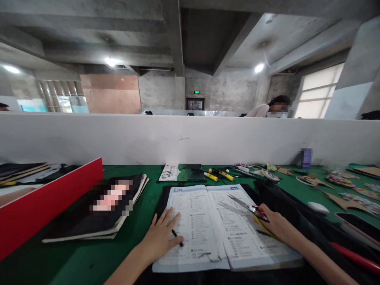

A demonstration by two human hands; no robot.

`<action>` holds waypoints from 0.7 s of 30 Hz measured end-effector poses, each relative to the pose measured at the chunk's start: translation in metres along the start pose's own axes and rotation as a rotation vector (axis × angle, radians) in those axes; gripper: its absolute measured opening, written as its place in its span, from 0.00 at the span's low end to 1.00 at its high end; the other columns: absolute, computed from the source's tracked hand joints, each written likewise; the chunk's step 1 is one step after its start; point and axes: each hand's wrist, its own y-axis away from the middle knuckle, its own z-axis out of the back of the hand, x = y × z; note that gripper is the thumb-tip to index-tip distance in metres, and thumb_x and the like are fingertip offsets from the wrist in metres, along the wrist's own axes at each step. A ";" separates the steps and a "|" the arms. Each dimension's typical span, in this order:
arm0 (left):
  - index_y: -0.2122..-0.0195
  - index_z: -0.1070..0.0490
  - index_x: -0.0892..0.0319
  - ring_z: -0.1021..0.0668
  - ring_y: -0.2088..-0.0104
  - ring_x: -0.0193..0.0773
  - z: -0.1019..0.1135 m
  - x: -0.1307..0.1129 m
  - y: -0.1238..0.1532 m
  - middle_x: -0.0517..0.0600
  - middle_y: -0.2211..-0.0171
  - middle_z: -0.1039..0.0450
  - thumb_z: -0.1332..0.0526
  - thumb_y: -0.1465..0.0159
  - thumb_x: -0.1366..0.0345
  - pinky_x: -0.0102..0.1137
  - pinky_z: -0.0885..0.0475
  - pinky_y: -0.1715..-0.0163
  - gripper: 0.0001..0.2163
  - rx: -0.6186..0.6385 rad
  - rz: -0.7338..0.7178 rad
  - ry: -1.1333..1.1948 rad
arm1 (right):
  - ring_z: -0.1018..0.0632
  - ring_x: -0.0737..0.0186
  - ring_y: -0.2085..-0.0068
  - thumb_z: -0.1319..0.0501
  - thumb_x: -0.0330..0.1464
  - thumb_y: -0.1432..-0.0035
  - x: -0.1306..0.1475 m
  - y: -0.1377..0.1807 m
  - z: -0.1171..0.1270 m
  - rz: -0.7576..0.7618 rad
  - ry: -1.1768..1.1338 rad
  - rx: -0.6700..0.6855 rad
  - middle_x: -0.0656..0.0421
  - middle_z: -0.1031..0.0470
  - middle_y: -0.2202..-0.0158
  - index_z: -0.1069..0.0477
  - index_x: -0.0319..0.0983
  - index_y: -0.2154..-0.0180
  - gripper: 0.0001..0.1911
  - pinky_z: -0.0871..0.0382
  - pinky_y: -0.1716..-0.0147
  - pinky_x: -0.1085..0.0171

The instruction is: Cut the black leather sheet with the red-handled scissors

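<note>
An open printed book lies on the green table in front of me. My left hand rests flat on its left page with fingers spread, and a thin black pen-like object lies under the fingertips. My right hand sits on the right page and grips red-handled scissors, whose open blades point left over the page.
A black notebook lies left of the book beside a red board. Yellow markers and cardboard cutouts lie further back and right. A white partition runs across the back, with another person beyond it.
</note>
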 end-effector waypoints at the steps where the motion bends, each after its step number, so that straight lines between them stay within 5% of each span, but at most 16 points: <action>1: 0.33 0.57 0.53 0.60 0.32 0.51 0.001 -0.003 0.001 0.52 0.31 0.67 0.52 0.35 0.41 0.55 0.61 0.37 0.34 0.006 0.008 -0.001 | 0.21 0.49 0.68 0.47 0.42 0.43 -0.003 -0.001 0.000 -0.006 0.003 0.004 0.53 0.23 0.69 0.39 0.43 0.62 0.11 0.37 0.70 0.61; 12: 0.33 0.52 0.61 0.58 0.33 0.57 -0.001 -0.030 -0.023 0.60 0.32 0.62 0.48 0.34 0.46 0.60 0.58 0.39 0.34 -0.033 -0.059 0.045 | 0.20 0.48 0.68 0.47 0.48 0.45 -0.049 -0.017 0.011 0.004 -0.010 0.008 0.53 0.21 0.70 0.38 0.43 0.61 0.17 0.33 0.68 0.59; 16: 0.40 0.37 0.50 0.37 0.37 0.43 0.014 -0.032 0.028 0.49 0.38 0.37 0.40 0.34 0.55 0.44 0.49 0.36 0.22 -0.096 -0.281 0.072 | 0.19 0.48 0.63 0.47 0.47 0.45 -0.046 -0.014 0.012 0.046 -0.026 -0.023 0.51 0.20 0.65 0.37 0.43 0.59 0.17 0.30 0.65 0.60; 18: 0.52 0.26 0.47 0.26 0.46 0.39 0.015 -0.028 0.061 0.43 0.50 0.24 0.36 0.38 0.58 0.34 0.34 0.44 0.12 -0.223 -0.458 0.069 | 0.19 0.50 0.62 0.46 0.46 0.46 -0.040 -0.013 0.017 0.071 -0.033 -0.055 0.52 0.20 0.63 0.36 0.43 0.60 0.17 0.29 0.65 0.62; 21: 0.62 0.24 0.50 0.20 0.63 0.30 0.006 -0.012 0.099 0.41 0.62 0.21 0.37 0.35 0.61 0.21 0.26 0.59 0.04 -0.427 -0.668 -0.048 | 0.19 0.51 0.62 0.45 0.47 0.49 -0.027 -0.010 0.032 0.066 -0.013 -0.191 0.52 0.19 0.62 0.35 0.42 0.58 0.20 0.28 0.65 0.63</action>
